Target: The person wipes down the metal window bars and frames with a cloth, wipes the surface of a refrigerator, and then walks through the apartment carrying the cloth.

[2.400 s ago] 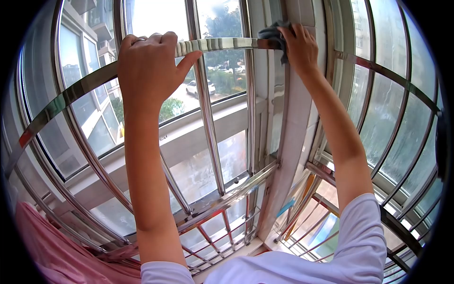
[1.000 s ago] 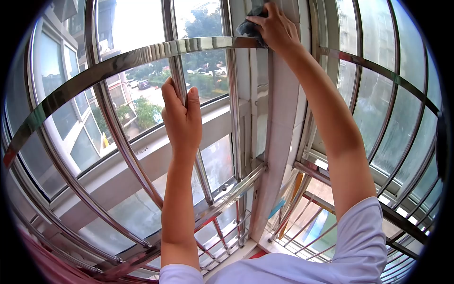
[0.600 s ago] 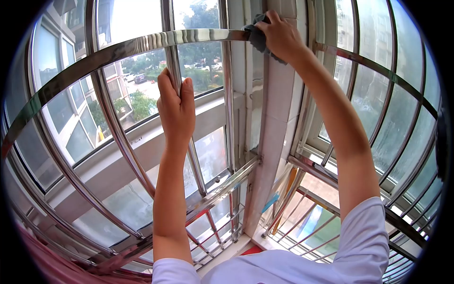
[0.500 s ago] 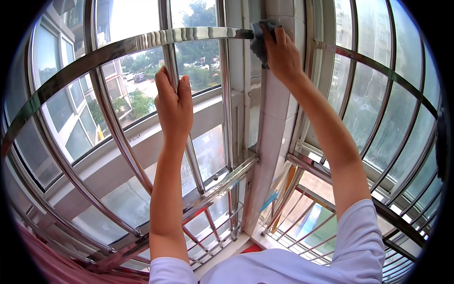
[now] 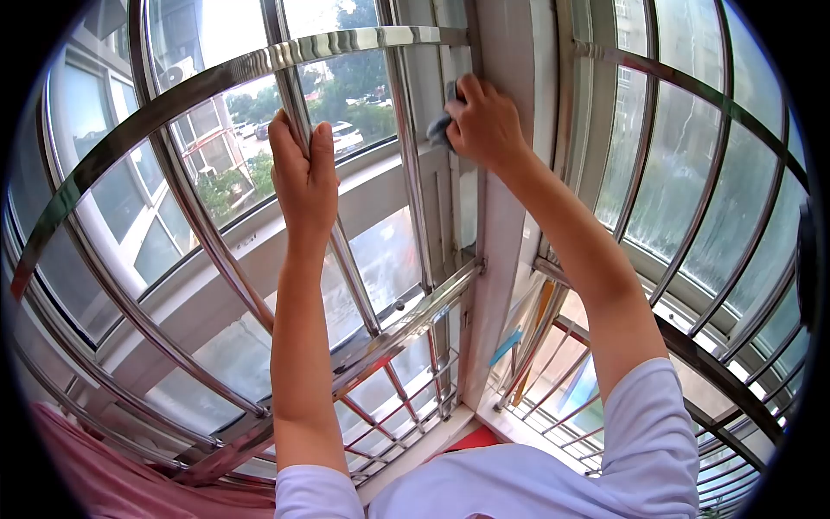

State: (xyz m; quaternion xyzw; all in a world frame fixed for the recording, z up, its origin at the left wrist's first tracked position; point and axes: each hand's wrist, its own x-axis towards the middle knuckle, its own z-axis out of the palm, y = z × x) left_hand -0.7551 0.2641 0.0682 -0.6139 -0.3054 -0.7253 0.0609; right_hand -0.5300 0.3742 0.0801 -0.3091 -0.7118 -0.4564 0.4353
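My left hand (image 5: pixel 306 177) is wrapped round an upright metal bar (image 5: pixel 349 268) of the window grille, below the curved flat rail (image 5: pixel 303 50). Further right, my right hand (image 5: pixel 486 121) has its fingers closed on a dark grey cloth (image 5: pixel 440 130). The cloth sits at the metal strip beside the corner pillar (image 5: pixel 510 195), a little below the right end of the curved rail. Part of the cloth is hidden behind my fingers.
A lower horizontal rail (image 5: pixel 406 324) crosses beneath both arms. More barred windows and a second curved rail (image 5: pixel 692 80) stand on the right. Pink fabric (image 5: pixel 112 471) hangs at the lower left. Something red (image 5: pixel 474 439) lies low in the corner.
My left hand has moved from the curved rail down onto the upright bar. My right hand and the cloth have come down from the rail's end along the corner. The view has shifted.
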